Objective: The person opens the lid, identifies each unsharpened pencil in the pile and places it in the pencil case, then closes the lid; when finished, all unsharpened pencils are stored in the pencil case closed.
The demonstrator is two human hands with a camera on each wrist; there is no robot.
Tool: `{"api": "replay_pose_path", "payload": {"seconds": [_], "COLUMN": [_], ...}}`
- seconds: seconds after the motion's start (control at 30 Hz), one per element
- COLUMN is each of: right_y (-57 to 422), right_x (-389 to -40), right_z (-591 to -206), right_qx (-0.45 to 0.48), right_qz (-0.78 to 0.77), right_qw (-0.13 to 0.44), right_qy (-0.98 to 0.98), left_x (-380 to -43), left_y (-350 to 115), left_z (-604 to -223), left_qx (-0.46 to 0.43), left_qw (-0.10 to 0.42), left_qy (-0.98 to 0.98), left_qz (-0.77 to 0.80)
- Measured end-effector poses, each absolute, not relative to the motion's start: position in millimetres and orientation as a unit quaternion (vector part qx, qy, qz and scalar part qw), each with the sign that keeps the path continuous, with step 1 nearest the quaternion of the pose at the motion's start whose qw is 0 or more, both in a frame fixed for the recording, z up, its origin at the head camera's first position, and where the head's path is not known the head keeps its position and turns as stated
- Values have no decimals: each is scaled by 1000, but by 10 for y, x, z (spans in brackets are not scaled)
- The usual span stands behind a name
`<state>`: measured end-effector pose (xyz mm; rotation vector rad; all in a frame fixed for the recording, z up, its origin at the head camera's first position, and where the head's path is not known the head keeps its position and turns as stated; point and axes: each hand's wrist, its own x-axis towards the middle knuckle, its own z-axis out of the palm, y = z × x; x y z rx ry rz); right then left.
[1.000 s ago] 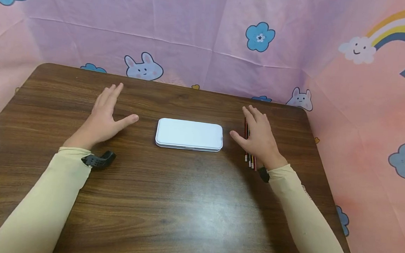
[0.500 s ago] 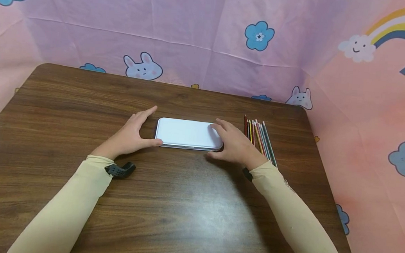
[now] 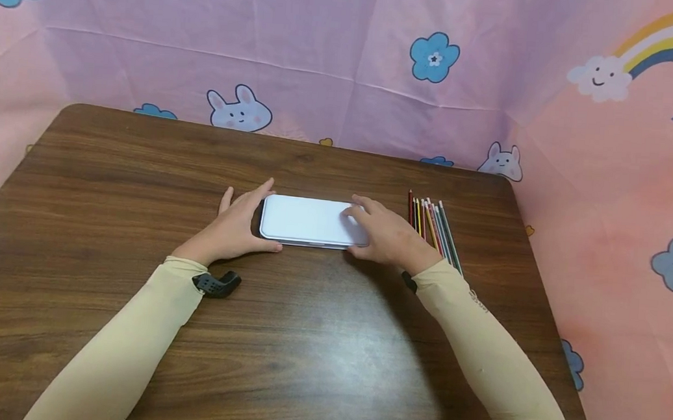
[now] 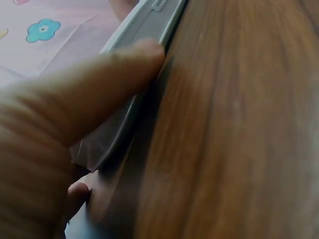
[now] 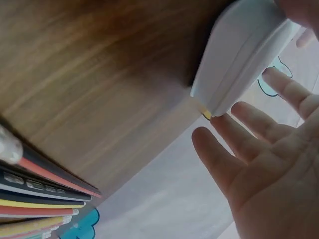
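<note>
A white, flat, rounded pencil case point(image 3: 306, 218) lies closed on the table, its small latch facing the person. At its left end, my left hand point(image 3: 231, 230) grips it, thumb along the front side and index finger by the back corner. My right hand point(image 3: 392, 237) holds the right end, with the thumb at the front and fingertips over the lid. The left wrist view shows the left thumb point(image 4: 119, 74) against the case's side. In the right wrist view, the fingers point(image 5: 259, 124) spread beside the end of the case.
Several pencils point(image 3: 434, 224) lie in a loose row on the table, just right of my right hand. The brown wooden table point(image 3: 279, 362) meets a patterned pink and purple cloth point(image 3: 324, 53) at its back and right edges.
Both hands have come inward from either side to the ends of the pencil case. Over the last half second my left hand has shifted slightly right; the right has barely moved.
</note>
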<state>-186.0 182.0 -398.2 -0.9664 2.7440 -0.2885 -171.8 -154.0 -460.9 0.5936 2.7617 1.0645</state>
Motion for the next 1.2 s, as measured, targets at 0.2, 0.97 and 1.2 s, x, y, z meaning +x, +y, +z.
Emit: {"api": "replay_pose_path", "payload": {"seconds": [0.2,0.97,1.2], "right_y": [1811,1742,1735], "right_x": [-1891,-2011,-2025], "right_z": [-3947,-3847,-3829], "right_qx": [-338,-379,-389], "right_qz": [-84,-32,-38], "right_qw": [112,120,109], "right_qy": [931,917,914], "left_x": [-1739,-1731,-1748], "left_y": [-1509,-1494,-1482], "left_z": [-4628,-4656,-4624], "left_qx": [194,201,207], "left_qw": [50,49,60], "left_qy": [919,922,909], "left_qz": [340,329,357]}}
